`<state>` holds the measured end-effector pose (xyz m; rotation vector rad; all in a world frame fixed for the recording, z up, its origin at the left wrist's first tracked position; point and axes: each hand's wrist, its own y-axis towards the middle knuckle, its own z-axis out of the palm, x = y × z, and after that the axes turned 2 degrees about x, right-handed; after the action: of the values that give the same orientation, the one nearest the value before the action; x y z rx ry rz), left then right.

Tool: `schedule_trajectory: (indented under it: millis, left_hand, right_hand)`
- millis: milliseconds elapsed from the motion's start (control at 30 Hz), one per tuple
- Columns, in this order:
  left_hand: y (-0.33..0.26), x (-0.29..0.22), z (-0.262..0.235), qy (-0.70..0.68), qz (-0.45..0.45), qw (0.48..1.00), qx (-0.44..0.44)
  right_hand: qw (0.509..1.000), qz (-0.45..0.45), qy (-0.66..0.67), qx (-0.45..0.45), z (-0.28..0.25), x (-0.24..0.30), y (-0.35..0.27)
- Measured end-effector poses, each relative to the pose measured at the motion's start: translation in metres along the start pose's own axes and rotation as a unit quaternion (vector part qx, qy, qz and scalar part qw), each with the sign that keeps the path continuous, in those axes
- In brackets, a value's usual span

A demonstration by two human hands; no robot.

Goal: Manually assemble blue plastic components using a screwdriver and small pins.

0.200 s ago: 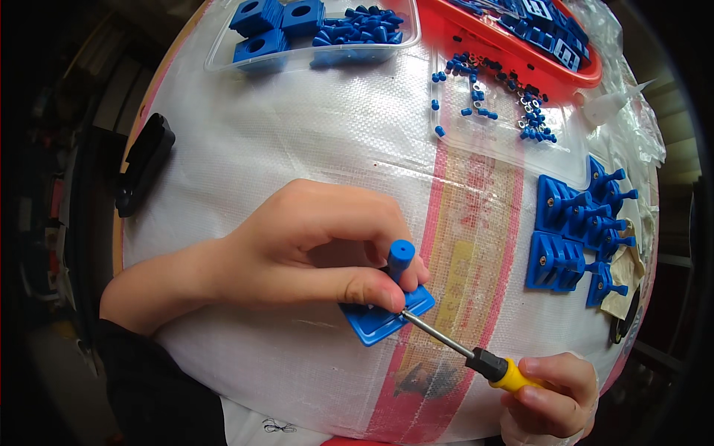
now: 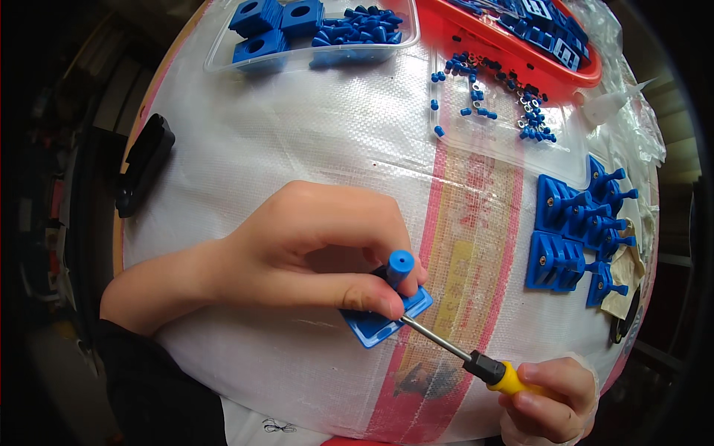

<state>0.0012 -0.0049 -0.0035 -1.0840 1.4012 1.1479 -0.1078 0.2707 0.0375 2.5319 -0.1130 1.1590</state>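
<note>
White woven sheeting [image 2: 297,134] with a striped band spreads beneath both hands, and here the left hand [image 2: 320,245] has the blue piece [image 2: 372,336] pinched, thumb across its flat base, fingers behind the upright post [image 2: 401,264]. Below and right of that pinch, the right hand [image 2: 554,398] clasps the yellow handle of a screwdriver [image 2: 439,336], its shaft slanting up until the tip meets the base just by the thumb. And there's a tiny shift: the post's top has dipped toward the wearer, the base tilting with it, while the driver has edged slightly left. Tip and piece stay together, so the driver's contact seems kept through that tilt; whether it sits in a screw, I cannot tell. Out to the right of the grip, blue pieces with similar posts [image 2: 550,215] lie clustered. Beyond it, up top, a clear tub [image 2: 411,26] holds blue blocks and cones, with a red tray [image 2: 593,76] alongside and small blue fittings [image 2: 532,123] nearer.
</note>
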Motion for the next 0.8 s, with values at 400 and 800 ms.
schedule_trajectory:
  millis: [400,800]
  left_hand:
    - [0.001,0.001,-0.002,0.069,0.029,0.997,0.016]
    - [0.0,0.002,-0.002,0.103,0.029,0.994,0.026]
  right_hand:
    - [0.991,-0.121,-0.049,0.023,-0.001,-0.009,0.013]
    - [0.993,-0.069,-0.083,0.047,0.002,0.003,0.018]
